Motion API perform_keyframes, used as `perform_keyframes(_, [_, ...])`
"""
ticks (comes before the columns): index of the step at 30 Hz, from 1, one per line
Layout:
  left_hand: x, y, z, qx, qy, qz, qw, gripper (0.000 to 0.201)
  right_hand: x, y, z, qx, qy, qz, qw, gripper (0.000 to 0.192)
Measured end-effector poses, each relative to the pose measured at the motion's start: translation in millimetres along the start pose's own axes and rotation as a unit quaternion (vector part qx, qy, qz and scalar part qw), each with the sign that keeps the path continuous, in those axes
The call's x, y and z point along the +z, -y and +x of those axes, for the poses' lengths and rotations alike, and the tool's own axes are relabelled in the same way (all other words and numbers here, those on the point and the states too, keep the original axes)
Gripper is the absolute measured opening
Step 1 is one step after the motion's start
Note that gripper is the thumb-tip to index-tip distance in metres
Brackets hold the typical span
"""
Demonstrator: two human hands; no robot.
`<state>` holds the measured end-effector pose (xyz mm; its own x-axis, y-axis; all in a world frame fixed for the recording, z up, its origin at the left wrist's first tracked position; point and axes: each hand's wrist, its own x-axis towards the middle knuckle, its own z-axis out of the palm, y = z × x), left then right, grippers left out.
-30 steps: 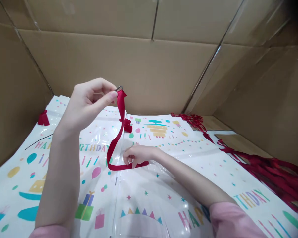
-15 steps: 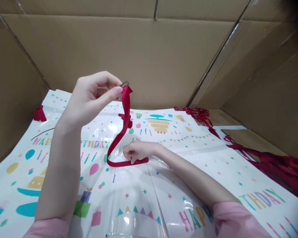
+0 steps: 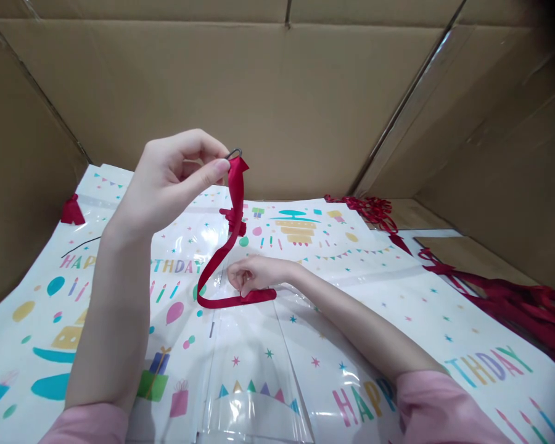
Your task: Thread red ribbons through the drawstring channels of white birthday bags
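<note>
My left hand (image 3: 180,179) is raised, thumb and index finger pinching a dark wire loop (image 3: 234,152) together with the top end of a red ribbon (image 3: 235,191). The ribbon hangs down, bends, and lies to the right along the plastic-covered printed sheets. Low over the sheets, my right hand (image 3: 256,274) is closed, its fingertips pinching the ribbon's lower stretch. Behind the hanging ribbon is a small red ribbon bunch (image 3: 235,221). A thin dark line (image 3: 79,246), perhaps wire, shows left of my left forearm; whether it joins the loop is hidden.
White birthday-print sheets (image 3: 361,345) cover the surface. Cardboard walls (image 3: 277,105) stand at the back and sides. More red ribbons (image 3: 504,302) lie at the right, tangled red cords (image 3: 374,209) at the back right, and a red ribbon piece (image 3: 73,211) at the far left.
Almost nothing differs. The view has shifted slightly, and my right hand has lifted a little off the ribbon's lower stretch while still at it.
</note>
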<state>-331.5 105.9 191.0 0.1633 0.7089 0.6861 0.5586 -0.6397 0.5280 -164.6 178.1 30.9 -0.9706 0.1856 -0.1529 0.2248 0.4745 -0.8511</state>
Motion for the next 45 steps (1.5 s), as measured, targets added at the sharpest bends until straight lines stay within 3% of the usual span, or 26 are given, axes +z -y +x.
perform_keyframes(11, [3.1, 8, 3, 0.053, 0.009, -0.042, 0.998, 0.003, 1, -6, 1, -0.010, 0.016, 0.010, 1.000, 0.015])
perform_keyframes(17, [3.4, 6, 2, 0.043, 0.005, -0.038, 0.998, 0.004, 0, -4, 2, -0.024, 0.024, -0.020, 0.999, 0.005])
perform_keyframes(45, [3.1, 10, 2, 0.053, 0.010, -0.041, 0.998, 0.007, 6, -12, 4, -0.020, 0.004, -0.025, 0.999, 0.018])
